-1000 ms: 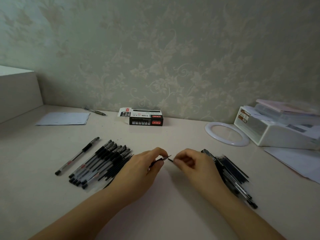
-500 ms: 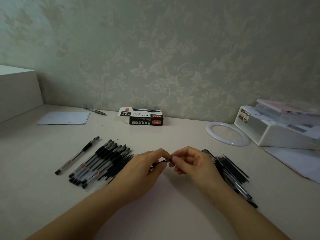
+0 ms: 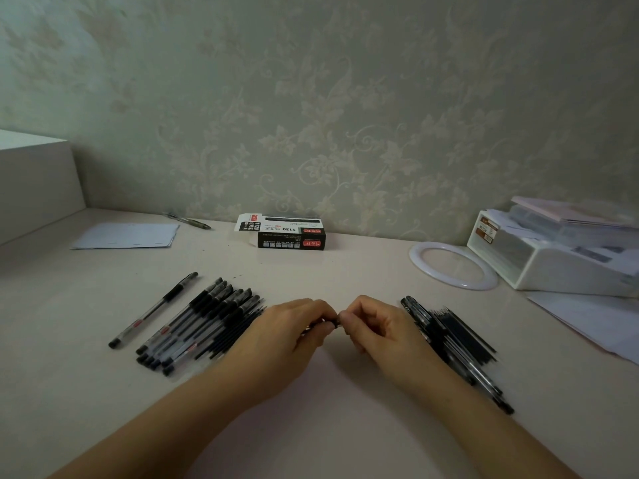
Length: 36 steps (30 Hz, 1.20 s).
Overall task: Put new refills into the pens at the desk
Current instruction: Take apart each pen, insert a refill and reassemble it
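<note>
Hands: left hand (image 3: 283, 335) and right hand (image 3: 378, 331) pinching one pen (image 3: 325, 324), mostly hidden; bundled pens (image 3: 204, 321) uncountable; single pen (image 3: 154, 309) apart.

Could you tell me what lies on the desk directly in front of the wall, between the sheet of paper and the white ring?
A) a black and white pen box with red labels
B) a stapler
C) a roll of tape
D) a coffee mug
A: a black and white pen box with red labels lies by the wall, between the paper sheet and the white ring.
</note>
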{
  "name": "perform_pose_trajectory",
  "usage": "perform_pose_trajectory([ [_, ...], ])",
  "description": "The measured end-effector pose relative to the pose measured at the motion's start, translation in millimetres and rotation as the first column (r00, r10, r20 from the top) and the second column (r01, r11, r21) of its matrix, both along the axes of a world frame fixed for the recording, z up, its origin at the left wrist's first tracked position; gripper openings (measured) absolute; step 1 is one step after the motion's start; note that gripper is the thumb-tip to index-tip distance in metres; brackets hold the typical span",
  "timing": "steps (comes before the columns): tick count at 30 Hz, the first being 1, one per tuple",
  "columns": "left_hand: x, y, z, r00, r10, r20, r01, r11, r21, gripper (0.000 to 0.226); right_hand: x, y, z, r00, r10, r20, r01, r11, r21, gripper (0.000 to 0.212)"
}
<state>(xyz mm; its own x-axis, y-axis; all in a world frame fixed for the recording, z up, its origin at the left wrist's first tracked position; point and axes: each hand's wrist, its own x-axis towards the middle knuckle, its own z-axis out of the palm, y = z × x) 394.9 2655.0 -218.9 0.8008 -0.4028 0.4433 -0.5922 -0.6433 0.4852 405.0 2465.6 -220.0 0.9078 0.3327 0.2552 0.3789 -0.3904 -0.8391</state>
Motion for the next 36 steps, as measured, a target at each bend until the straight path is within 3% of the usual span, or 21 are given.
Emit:
perform_pose_trajectory([
  [5,0.1,0.9,1.3,0.995,-0.009,-0.098,0.006,1.000,-0.028,0.021,1.1,-5.9,3.2,0.997,0.072,-0.018,-0.070,0.993,0.098,0.005],
  [10,0.0,0.8,0.3,0.996,-0.023,-0.085,0.020,0.999,-0.035,0.012,2.1,-7.9,2.4,0.999,0.045,-0.027,-0.042,0.996,0.083,0.005],
  [16,-0.2,0.3,-2.8,1.000,-0.012,0.008,0.012,0.997,-0.070,0.007,-0.7,0.5,-1.9,0.994,-0.086,0.062,0.092,0.992,-0.092,0.048],
  [22,1.6,2.1,-3.3,0.999,0.035,0.028,-0.033,0.997,-0.072,0.005,1.3,-1.8,1.6,0.999,-0.039,0.028,0.040,0.998,-0.051,0.008],
  [27,0.9,0.9,-4.4,1.000,0.010,0.030,-0.008,0.999,-0.046,0.006,-0.3,0.1,-1.2,0.998,-0.043,0.041,0.047,0.996,-0.081,0.043],
  [29,1.1,1.2,-4.9,0.999,0.018,0.035,-0.016,0.999,-0.052,0.006,-0.1,-0.2,0.2,0.998,-0.045,0.047,0.050,0.994,-0.096,0.040],
  [32,2.3,1.5,-4.5,0.998,0.033,0.050,-0.030,0.998,-0.061,0.004,1.2,-1.4,1.1,0.999,-0.009,0.037,0.012,0.994,-0.106,0.014],
  [36,1.9,0.2,-4.2,0.998,0.019,0.054,-0.015,0.998,-0.060,0.002,0.0,-0.7,-0.6,0.999,0.022,0.028,-0.020,0.996,-0.088,0.025],
])
